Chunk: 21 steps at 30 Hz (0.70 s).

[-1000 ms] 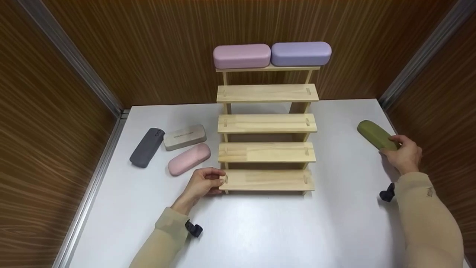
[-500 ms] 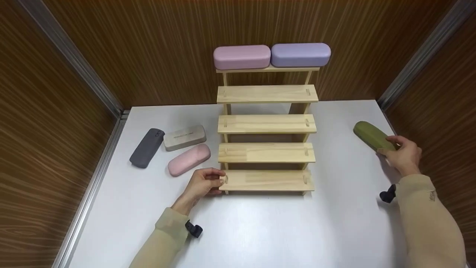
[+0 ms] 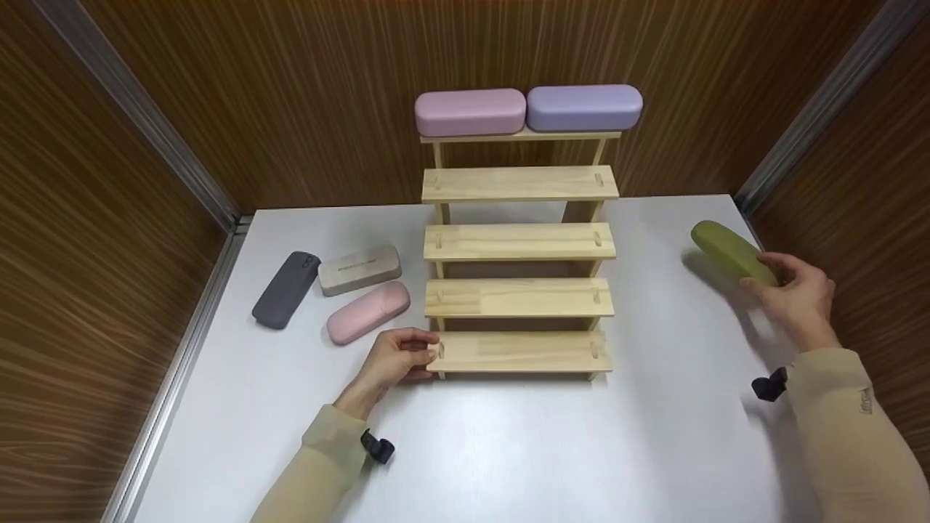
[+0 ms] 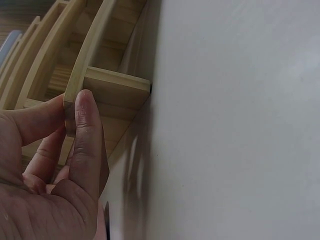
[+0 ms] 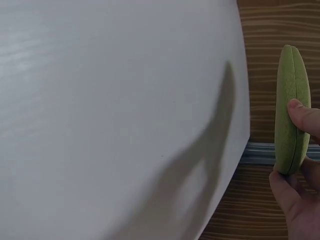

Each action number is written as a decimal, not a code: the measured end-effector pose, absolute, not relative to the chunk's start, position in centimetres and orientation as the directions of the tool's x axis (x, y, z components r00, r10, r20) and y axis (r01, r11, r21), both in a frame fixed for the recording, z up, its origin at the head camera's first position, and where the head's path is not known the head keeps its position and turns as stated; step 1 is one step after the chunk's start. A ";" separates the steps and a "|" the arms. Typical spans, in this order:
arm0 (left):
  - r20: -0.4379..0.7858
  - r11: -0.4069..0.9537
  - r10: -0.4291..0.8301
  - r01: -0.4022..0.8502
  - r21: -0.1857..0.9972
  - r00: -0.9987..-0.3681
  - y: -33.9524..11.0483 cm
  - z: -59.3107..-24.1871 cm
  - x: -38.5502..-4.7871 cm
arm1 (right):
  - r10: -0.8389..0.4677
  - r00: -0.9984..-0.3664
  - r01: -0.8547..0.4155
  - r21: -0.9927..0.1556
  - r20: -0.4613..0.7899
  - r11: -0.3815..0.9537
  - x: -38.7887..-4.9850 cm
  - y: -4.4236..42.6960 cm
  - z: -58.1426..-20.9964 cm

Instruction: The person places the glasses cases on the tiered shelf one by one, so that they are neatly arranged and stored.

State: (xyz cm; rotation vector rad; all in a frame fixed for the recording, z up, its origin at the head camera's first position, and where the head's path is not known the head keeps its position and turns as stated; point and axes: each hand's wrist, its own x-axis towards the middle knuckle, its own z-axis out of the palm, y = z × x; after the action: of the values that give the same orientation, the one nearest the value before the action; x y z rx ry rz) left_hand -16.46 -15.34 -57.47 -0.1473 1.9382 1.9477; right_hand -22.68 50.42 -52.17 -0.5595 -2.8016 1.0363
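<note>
My right hand (image 3: 799, 294) grips a green glasses case (image 3: 730, 250) by its near end, above the table at the right. In the right wrist view the thumb presses on the side of the green case (image 5: 287, 110), across its seam. At the left front corner of a stepped wooden rack (image 3: 519, 352), my left hand (image 3: 392, 359) pinches the end of the lowest shelf. The left wrist view shows that thumb (image 4: 87, 130) against the shelf's edge. A pink case (image 3: 471, 112) and a lavender case (image 3: 585, 107) sit side by side on the top shelf.
Left of the rack lie a dark grey case (image 3: 287, 289), a beige case (image 3: 360, 270) and a light pink case (image 3: 368, 312) on the white table (image 3: 508, 450). Wood-grain walls (image 3: 327, 102) with metal corner strips enclose the table at the back and sides.
The green case has come up off the table in my right hand, and its shadow now lies apart from it. My left hand stays on the lowest shelf.
</note>
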 end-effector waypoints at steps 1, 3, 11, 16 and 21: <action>-0.341 0.030 0.197 -0.342 0.939 -0.919 -15.3 -57.5 -16.5 | 0.374 -0.927 0.298 -0.649 -0.022 0.700 -22.6 50.4 -52.0; -0.342 0.029 0.197 -0.343 0.939 -0.919 -15.3 -57.5 -16.5 | 0.368 -0.930 0.282 -0.655 -0.006 0.701 -22.4 50.2 -51.5; -0.356 0.064 0.176 -0.350 0.934 -0.918 -15.2 -57.5 -16.4 | 0.342 -0.933 0.161 -0.715 0.115 0.680 -22.0 48.9 -49.1; -0.361 0.077 0.171 -0.353 0.933 -0.917 -15.1 -57.4 -16.5 | 0.300 -0.946 0.116 -0.734 0.124 0.669 -21.6 47.6 -47.4; -0.360 0.063 0.174 -0.354 0.933 -0.917 -15.1 -57.4 -16.4 | 0.263 -0.954 0.035 -0.821 0.143 0.570 -21.3 46.0 -45.4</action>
State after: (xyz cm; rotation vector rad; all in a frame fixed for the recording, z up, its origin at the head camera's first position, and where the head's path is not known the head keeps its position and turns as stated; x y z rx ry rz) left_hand -16.43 -15.10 -57.39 -0.1800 1.9711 1.9116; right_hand -21.26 45.97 -45.37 -0.2475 -2.5550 1.3280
